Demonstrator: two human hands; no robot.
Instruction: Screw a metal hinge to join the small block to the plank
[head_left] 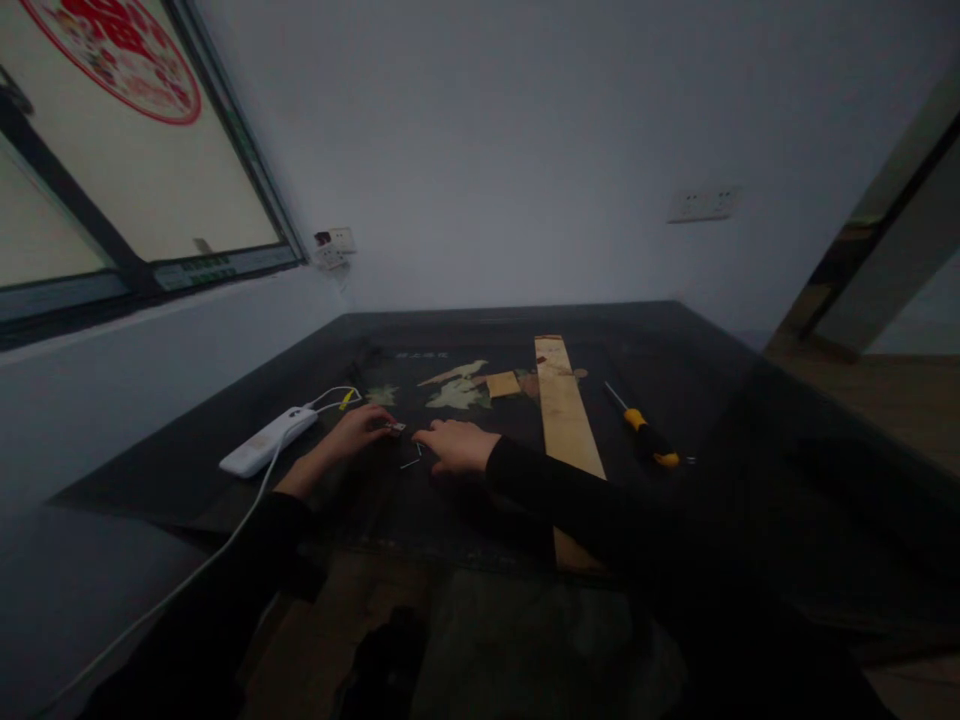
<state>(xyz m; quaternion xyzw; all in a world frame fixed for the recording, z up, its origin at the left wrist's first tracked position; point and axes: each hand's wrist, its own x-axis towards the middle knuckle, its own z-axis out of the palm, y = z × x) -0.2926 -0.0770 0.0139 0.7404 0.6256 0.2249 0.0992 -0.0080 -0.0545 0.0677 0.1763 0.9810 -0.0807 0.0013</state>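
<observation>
Between the fingertips of my left hand (349, 438) is a small metal piece (397, 427), held just above the dark table; the hand is closed on it. Just right of it, my right hand (457, 446) reaches low over the tabletop, palm down. Its forefinger and thumb look apart, and I see nothing held between them. Two thin screws or nails lie by its fingertips: one (410, 464) flat in front, the other (419, 450) close to the forefinger. Their exact kind is too small to tell.
A long wooden board (566, 410) lies under my right forearm. Right of it is a yellow-black screwdriver (641, 425), with small metal bits (691, 460) beside its handle. A small wooden square (503, 385) lies farther back. A white power strip (268, 442) with its cord sits at left.
</observation>
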